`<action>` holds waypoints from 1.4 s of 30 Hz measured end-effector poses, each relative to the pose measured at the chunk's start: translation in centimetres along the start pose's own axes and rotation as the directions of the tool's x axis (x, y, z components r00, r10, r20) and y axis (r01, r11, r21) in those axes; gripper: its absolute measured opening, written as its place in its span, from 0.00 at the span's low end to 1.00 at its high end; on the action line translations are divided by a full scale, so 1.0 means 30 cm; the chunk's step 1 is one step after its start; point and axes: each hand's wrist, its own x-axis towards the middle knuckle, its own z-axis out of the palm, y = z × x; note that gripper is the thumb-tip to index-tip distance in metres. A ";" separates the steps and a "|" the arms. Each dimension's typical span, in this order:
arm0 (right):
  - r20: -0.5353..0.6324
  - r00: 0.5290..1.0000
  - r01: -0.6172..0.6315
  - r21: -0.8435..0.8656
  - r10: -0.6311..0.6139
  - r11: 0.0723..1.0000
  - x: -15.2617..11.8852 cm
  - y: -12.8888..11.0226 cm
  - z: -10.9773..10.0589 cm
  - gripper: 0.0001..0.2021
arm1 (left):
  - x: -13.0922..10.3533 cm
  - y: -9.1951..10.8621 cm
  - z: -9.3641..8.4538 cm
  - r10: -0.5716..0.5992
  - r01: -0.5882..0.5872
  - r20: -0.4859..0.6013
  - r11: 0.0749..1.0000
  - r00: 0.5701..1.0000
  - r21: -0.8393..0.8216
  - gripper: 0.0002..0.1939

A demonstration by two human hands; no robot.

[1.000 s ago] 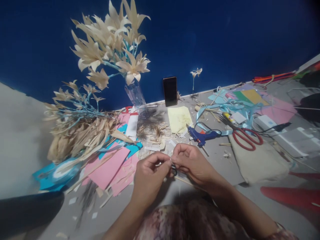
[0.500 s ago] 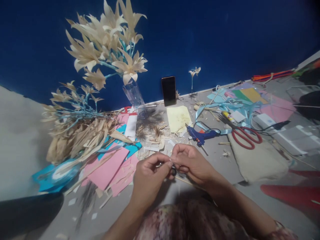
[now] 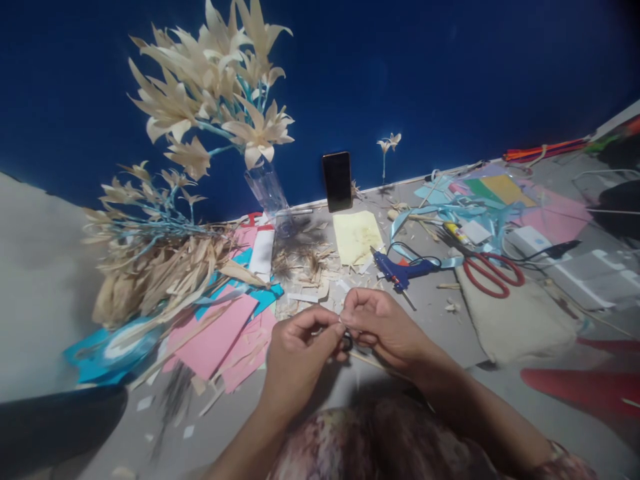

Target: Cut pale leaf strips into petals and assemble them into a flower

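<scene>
Low at the centre, my left hand point(image 3: 303, 343) and my right hand point(image 3: 380, 323) meet fingertip to fingertip. Both are closed in a pinch around something small and pale, mostly covered by the fingers. A dark ring-shaped thing point(image 3: 347, 343) shows just below the fingertips; whether a hand holds it I cannot tell. Under my right hand runs a thin pale stick point(image 3: 367, 361). Beyond the hands lie a blue glue gun point(image 3: 405, 270) and a stained yellow paper sheet point(image 3: 357, 238).
Cream artificial flowers point(image 3: 260, 130) stand in a clear vase point(image 3: 270, 193) at the back left. A phone point(image 3: 338, 181) leans on the blue wall. Pink paper point(image 3: 215, 333) and dried husks point(image 3: 145, 280) cover the left. Red-handled scissors point(image 3: 493, 275) rest on a beige cloth point(image 3: 515, 323).
The hands stay in nearly the same place, still pinched together. Only slight finger movement shows, and a shiny bit near the left fingers is no longer visible.
</scene>
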 end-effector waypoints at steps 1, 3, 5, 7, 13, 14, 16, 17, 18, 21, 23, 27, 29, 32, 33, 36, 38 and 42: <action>0.003 1.000 0.003 -0.003 -0.003 1.000 0.000 0.001 -0.001 0.16 | -0.001 0.000 -0.001 0.000 0.000 0.000 1.000 1.000 -0.005 0.07; 0.003 1.000 0.005 -0.010 -0.005 1.000 0.000 0.002 -0.002 0.15 | -0.002 0.001 -0.001 0.006 -0.006 0.004 1.000 1.000 -0.011 0.07; -0.002 1.000 0.006 -0.014 -0.006 1.000 0.000 0.002 -0.002 0.15 | -0.003 0.002 0.000 0.009 -0.009 0.010 1.000 1.000 -0.016 0.07; -0.002 1.000 0.004 -0.013 -0.004 1.000 -0.001 0.003 -0.002 0.15 | -0.004 0.002 0.002 0.005 -0.005 0.013 1.000 1.000 -0.021 0.07; 0.013 1.000 0.005 -0.002 -0.005 1.000 -0.004 0.000 0.001 0.14 | -0.004 0.005 0.000 -0.003 0.003 0.006 1.000 1.000 0.001 0.07; 0.012 1.000 0.002 -0.003 -0.002 1.000 -0.004 -0.001 0.003 0.15 | -0.003 0.006 -0.001 -0.004 0.004 0.009 1.000 1.000 0.001 0.07; 0.009 1.000 -0.005 -0.004 0.005 1.000 -0.005 -0.003 0.005 0.15 | -0.003 0.006 -0.003 -0.003 0.003 0.013 1.000 1.000 -0.001 0.07; 0.008 1.000 -0.008 -0.003 0.008 1.000 -0.005 -0.004 0.006 0.15 | -0.003 0.006 -0.004 0.000 0.000 0.015 1.000 1.000 -0.002 0.07; 0.008 1.000 -0.011 -0.002 0.011 1.000 -0.005 -0.004 0.007 0.15 | -0.002 0.005 -0.006 0.004 -0.004 0.019 1.000 1.000 -0.002 0.07; 0.008 1.000 -0.020 -0.001 0.020 1.000 -0.005 -0.007 0.009 0.15 | -0.003 0.004 -0.009 0.020 -0.020 0.039 1.000 0.999 -0.006 0.07; 0.005 1.000 -0.024 -0.003 0.024 1.000 -0.005 -0.009 0.010 0.15 | -0.004 0.004 -0.009 0.030 -0.029 0.049 0.999 0.998 -0.013 0.07; 0.015 0.999 -0.035 -0.021 0.035 0.999 -0.007 -0.008 0.010 0.16 | -0.003 0.004 -0.006 0.044 -0.043 0.040 0.999 0.998 -0.026 0.07; 0.027 0.998 -0.047 -0.035 0.048 0.998 -0.008 -0.003 0.007 0.16 | 0.001 -0.002 -0.005 0.047 -0.045 0.036 0.997 0.998 -0.063 0.06; 0.041 0.997 -0.070 -0.050 0.072 0.996 -0.009 0.008 0.000 0.16 | 0.009 -0.021 -0.004 0.037 -0.030 0.046 0.989 0.998 -0.145 0.05; 0.049 0.996 -0.075 -0.051 0.078 0.996 -0.008 0.011 -0.002 0.16 | 0.011 -0.028 -0.004 0.031 -0.020 0.055 0.983 0.998 -0.182 0.05; 0.074 0.994 -0.076 -0.028 0.078 0.997 -0.007 0.017 -0.008 0.17 | 0.014 -0.044 -0.006 -0.002 0.029 0.095 0.958 0.995 -0.285 0.04; 0.088 0.993 -0.076 -0.014 0.076 0.997 -0.007 0.017 -0.011 0.16 | 0.013 -0.047 -0.008 -0.023 0.057 0.116 0.951 0.993 -0.303 0.03; 0.096 0.991 -0.086 -0.027 0.088 0.996 -0.007 0.015 -0.015 0.15 | 0.008 -0.041 -0.014 -0.038 0.068 0.111 0.956 0.993 -0.285 0.05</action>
